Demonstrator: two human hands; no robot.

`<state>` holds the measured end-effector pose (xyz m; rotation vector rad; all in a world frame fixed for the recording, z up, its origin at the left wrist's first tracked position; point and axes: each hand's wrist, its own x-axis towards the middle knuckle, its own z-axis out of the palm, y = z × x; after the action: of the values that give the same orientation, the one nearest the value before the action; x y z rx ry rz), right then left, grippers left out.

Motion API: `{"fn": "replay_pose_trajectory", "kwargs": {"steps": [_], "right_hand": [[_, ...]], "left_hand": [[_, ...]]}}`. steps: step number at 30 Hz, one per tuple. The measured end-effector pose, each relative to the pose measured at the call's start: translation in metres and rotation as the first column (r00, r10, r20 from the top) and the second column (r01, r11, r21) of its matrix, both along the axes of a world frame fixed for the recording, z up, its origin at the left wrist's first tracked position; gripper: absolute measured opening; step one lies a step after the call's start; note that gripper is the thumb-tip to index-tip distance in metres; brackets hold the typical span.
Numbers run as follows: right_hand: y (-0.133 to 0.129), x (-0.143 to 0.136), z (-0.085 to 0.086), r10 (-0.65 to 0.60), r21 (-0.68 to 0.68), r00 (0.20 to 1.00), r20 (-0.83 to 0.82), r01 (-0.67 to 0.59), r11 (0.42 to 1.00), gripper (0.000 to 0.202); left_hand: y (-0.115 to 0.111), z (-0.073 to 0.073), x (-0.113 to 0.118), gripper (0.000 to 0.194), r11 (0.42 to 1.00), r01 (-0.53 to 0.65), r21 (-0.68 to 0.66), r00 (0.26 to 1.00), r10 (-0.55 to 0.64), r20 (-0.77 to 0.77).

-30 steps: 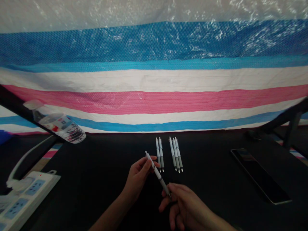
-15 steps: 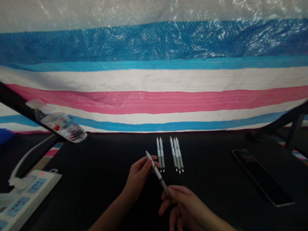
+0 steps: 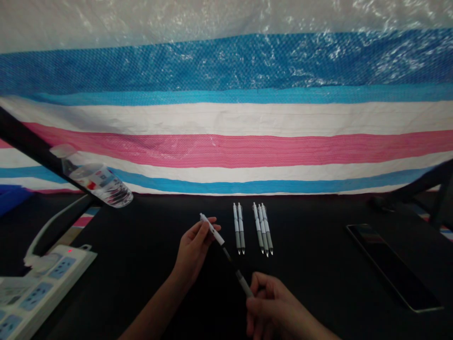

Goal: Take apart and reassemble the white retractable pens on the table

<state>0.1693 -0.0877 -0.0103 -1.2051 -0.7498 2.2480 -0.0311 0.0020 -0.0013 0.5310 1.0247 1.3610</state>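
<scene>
My left hand (image 3: 194, 248) pinches the white upper barrel (image 3: 214, 231) of a pen, its push-button end tilted up and to the left. Lower right, my right hand (image 3: 271, 304) grips the grey lower barrel (image 3: 243, 284) of the same pen. The two barrel parts are apart, with a dark thin refill (image 3: 229, 255) showing between them. Beyond my hands, a pair of white and grey pens (image 3: 239, 231) lies side by side on the black table (image 3: 170, 302). Right of that pair lies a group of three similar pens (image 3: 263, 231).
A dark phone (image 3: 392, 267) lies at the right. At the left are a power strip (image 3: 46, 278) with a plugged-in white cable (image 3: 49, 224) and a tilted water bottle (image 3: 102, 182). Striped plastic sheeting (image 3: 226, 118) hangs behind the table.
The pen's white upper barrel has separated from its grey lower barrel, baring the refill. My left hand has moved left and slightly up; my right hand has shifted slightly and closed its fingers more.
</scene>
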Motion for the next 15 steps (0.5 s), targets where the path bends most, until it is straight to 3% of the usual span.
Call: {"fn": "replay_pose_trajectory", "kwargs": {"steps": [9, 15], "right_hand": [[0.000, 0.002, 0.002, -0.004, 0.019, 1.000, -0.028, 0.005, 1.000, 0.049], [0.001, 0.001, 0.000, -0.025, 0.063, 1.000, 0.003, 0.025, 0.998, 0.053]], "left_hand": [[0.000, 0.000, 0.000, 0.043, 1.000, 0.005, -0.016, 1.000, -0.004, 0.023], [-0.023, -0.002, 0.018, 0.039, 0.982, 0.182, -0.043, 0.982, -0.184, -0.050]]}}
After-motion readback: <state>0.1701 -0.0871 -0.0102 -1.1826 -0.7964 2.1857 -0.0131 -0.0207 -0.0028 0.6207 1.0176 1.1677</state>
